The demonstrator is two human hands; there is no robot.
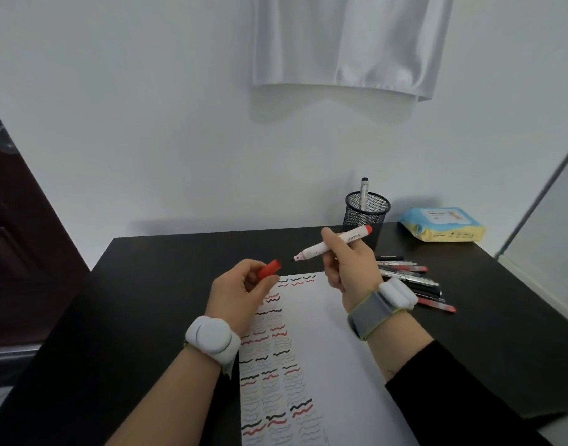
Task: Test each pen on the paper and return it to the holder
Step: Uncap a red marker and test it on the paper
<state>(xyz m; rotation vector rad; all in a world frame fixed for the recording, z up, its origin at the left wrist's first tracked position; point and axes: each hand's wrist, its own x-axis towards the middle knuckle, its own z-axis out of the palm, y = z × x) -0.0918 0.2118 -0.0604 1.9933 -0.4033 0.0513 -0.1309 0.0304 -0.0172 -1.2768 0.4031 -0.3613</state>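
Behind right hand [348, 262], pens [414, 281] partly hidden, count unclear

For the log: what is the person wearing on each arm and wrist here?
The left hand is bare, with a rounded white puck-like device strapped at the wrist and no sleeve in view. The right hand has a matching white device on a grey, yellow-green-edged strap, and a black sleeve.

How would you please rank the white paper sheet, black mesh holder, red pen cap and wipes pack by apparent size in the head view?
1. white paper sheet
2. blue-and-yellow wipes pack and black mesh holder: alike, unranked
3. red pen cap
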